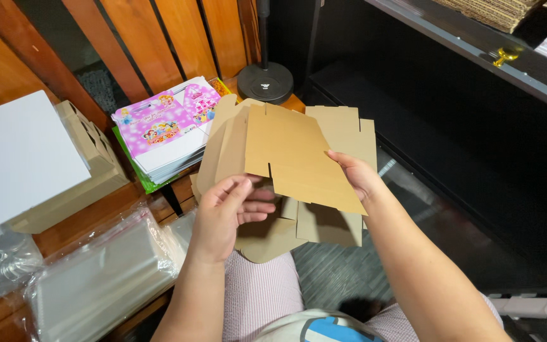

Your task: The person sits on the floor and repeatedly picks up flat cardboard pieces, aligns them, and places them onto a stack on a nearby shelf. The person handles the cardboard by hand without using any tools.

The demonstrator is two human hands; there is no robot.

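The left hand (pixel 226 212) is curled around the lower left edge of a flat, die-cut brown cardboard box blank (pixel 299 158), thumb on the near face and fingers tucked behind, so it grips the sheet. The right hand (pixel 357 174) pinches the same blank at its 3 o'clock edge, fingers lying on the front panel, also closed on the card. The blank is held up in the air above the person's lap, its front panel tilted, with flaps sticking out toward 12 and 6 o'clock. From the blank, at about 10 o'clock, a stack of pink printed cartons (pixel 169 126) lies flat on a wooden bench (pixel 96 218). Farther out at 9 o'clock sits a folded beige box (pixel 90 171) with a white sheet (pixel 20 158) leaning over it. At 7 o'clock from the left hand lies a bundle of clear plastic bags (pixel 96 278). At 12 o'clock, beyond the blank, stands a round black stand base (pixel 265 81). At 1 o'clock a grey shelf edge (pixel 476 50) carries a small gold fitting (pixel 506 56)
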